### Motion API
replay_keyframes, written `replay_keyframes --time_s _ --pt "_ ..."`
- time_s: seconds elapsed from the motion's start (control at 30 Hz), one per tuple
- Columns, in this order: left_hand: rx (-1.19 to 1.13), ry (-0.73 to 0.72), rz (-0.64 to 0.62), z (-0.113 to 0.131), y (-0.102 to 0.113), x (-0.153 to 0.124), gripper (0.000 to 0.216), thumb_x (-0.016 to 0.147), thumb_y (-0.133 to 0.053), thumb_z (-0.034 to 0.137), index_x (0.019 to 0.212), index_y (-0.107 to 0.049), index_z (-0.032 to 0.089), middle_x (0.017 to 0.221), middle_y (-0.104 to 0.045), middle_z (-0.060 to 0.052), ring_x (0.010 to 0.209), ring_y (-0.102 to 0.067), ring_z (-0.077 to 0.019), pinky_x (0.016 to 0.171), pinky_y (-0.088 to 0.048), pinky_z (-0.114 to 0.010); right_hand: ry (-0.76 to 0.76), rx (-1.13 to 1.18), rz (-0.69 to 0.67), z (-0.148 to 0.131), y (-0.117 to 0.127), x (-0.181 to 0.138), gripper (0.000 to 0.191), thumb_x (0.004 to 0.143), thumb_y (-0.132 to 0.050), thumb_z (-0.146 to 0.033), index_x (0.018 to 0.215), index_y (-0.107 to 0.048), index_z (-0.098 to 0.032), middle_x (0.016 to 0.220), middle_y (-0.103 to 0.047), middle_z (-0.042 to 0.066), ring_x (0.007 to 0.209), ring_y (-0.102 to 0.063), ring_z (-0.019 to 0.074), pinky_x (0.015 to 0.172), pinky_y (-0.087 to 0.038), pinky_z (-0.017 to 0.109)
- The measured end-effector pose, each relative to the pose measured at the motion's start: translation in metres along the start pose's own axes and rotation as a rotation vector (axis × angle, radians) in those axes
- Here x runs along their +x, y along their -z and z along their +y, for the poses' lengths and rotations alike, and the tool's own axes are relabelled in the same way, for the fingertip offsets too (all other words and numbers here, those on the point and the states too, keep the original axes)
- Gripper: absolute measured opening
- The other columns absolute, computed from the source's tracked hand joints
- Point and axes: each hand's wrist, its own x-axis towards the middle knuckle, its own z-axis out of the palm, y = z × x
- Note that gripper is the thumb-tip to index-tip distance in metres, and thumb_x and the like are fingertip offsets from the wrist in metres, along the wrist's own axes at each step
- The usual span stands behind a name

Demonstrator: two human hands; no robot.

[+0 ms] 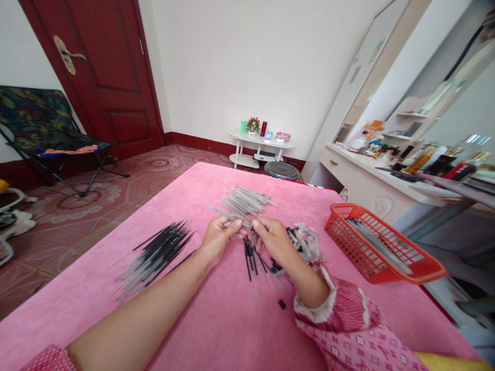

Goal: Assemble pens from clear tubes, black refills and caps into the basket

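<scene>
My left hand (221, 236) is closed in a pinch around a slim grey pen-like tube (220, 210), whose left end sticks out past the fingers. At the tube's other end, my right hand (272, 238) is closed too, its fingertips hiding what exactly they grip. Just beyond both hands lies a pile of similar pale grey tubes (247, 200). Below them, several thin black-and-clear sticks like pen refills (253, 260) are fanned out. A larger bundle of such refills (162, 255) rests left of my left hand. Small clear and black caps (307, 242) are heaped beside my right hand.
A red plastic basket (386, 245) with grey tubes inside stands on the right of the pink-covered table (216, 319). One loose black cap (282, 304) lies near my right sleeve. A dresser (363, 175) crowded with bottles is beyond the basket; a folding chair (50, 123) stands left.
</scene>
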Motion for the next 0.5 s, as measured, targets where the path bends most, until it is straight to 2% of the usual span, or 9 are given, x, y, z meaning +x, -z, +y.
replay_keyframes --time_s 0.07,0.2,0.33,0.5 --pt "-0.002 -0.004 0.003 -0.0002 0.0002 0.0001 0.021 0.069 -0.071 0.027 0.083 -0.065 0.012 0.072 -0.069 -0.005 0.060 -0.063 -0.0104 0.058 -0.050 -0.019 -0.003 0.016 0.005 -0.0001 -0.0001 -0.0003 0.033 0.083 -0.044 -0.042 0.064 -0.052 -0.017 0.053 -0.055 -0.001 0.041 -0.052 0.0108 0.041 -0.040 0.021" --pt "-0.006 -0.008 0.042 -0.0014 0.0009 0.0009 0.022 0.068 -0.071 0.027 0.083 -0.066 0.012 0.077 -0.070 -0.006 0.062 -0.063 -0.0100 0.059 -0.050 -0.019 0.030 -0.013 0.029 0.0016 -0.0006 -0.0005 0.023 0.077 -0.055 -0.036 0.066 -0.053 -0.017 0.055 -0.055 -0.002 0.045 -0.053 0.0105 0.044 -0.041 0.021" --pt "0.002 0.005 0.051 -0.0015 0.0009 0.0015 0.025 0.065 -0.073 0.029 0.082 -0.066 0.012 0.072 -0.069 -0.005 0.060 -0.062 -0.0105 0.057 -0.049 -0.019 0.013 -0.016 -0.002 0.0023 -0.0012 0.0000 0.032 0.083 -0.045 -0.039 0.061 -0.053 -0.017 0.052 -0.054 -0.001 0.042 -0.053 0.0103 0.042 -0.040 0.021" --pt "-0.008 0.007 0.053 0.0002 0.0005 0.0011 0.026 0.064 -0.074 0.029 0.081 -0.066 0.011 0.072 -0.069 -0.005 0.060 -0.062 -0.0099 0.057 -0.049 -0.019 0.029 0.004 0.008 0.0042 -0.0018 0.0002 0.029 0.079 -0.051 -0.040 0.064 -0.054 -0.016 0.054 -0.056 -0.002 0.043 -0.054 0.0093 0.044 -0.040 0.019"
